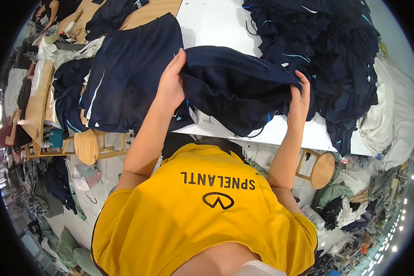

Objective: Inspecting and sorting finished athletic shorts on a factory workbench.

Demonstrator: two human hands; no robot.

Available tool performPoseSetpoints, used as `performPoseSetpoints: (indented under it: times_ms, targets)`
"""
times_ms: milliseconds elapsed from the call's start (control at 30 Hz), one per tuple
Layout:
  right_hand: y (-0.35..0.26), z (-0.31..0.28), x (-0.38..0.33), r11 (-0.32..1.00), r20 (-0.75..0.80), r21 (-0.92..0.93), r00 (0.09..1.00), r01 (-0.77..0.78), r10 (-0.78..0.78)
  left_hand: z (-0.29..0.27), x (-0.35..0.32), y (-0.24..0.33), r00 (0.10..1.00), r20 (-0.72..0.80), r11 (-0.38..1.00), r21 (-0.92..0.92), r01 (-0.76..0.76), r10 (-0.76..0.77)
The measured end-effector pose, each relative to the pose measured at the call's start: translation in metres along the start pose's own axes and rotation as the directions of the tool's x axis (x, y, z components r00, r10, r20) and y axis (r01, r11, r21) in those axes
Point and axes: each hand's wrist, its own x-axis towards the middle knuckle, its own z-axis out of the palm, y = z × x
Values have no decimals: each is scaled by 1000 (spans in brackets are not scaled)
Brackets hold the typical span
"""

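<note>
Between my two hands stretches a dark navy garment (237, 83), probably shorts, held a little above the white table (207, 23). My left hand (173, 82) grips its left end, thumb pointing up. At its right end my right hand (300, 97) has its fingers curled on the cloth. The garment sags in folds, and a thin dark cord hangs from its lower edge. Left of my left hand lie navy shorts (135, 69), spread flat, with a white side stripe and drawstrings.
A large heap of navy garments (326, 50) with light blue trims covers the right side. White cloth (384, 115) hangs beyond it. Wooden stools (86, 146) stand below the tables. Bags and cloth (342, 188) lie on the floor. Other people work at the far left.
</note>
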Motion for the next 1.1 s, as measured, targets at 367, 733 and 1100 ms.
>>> performPoseSetpoints:
  times_ms: [367,733,1100]
  targets:
    - [81,45,-74,531,465,591,794,-608,392,-68,-25,-130,664,-590,652,283,704,-460]
    - [64,33,-90,819,401,335,857,-465,322,-67,-6,-110,867,-63,864,-150,481,-493]
    - [53,42,-49,596,458,-706,888,382,-27,-60,-28,-46,905,-98,773,489,405,-413]
